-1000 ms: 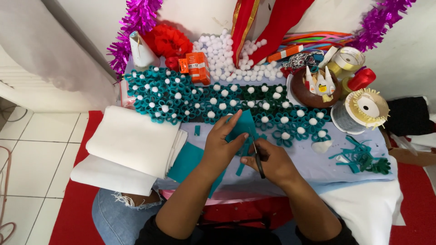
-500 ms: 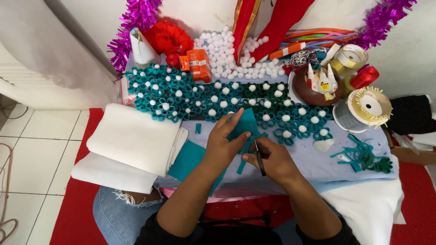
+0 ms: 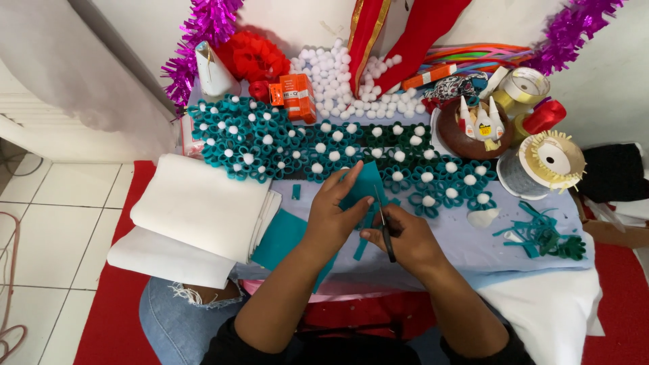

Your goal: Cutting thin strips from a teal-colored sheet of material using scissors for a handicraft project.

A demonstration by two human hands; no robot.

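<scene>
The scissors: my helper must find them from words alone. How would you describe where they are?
Start at the pale blue table and its band of teal felt flowers. Just below, two hands meet; the right hand grips the scissors, cutting teal felt held by the left hand. Only they are dark and metal.

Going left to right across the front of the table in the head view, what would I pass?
White felt stack → teal felt sheet → left hand → scissors in the right hand → teal scraps.
</scene>
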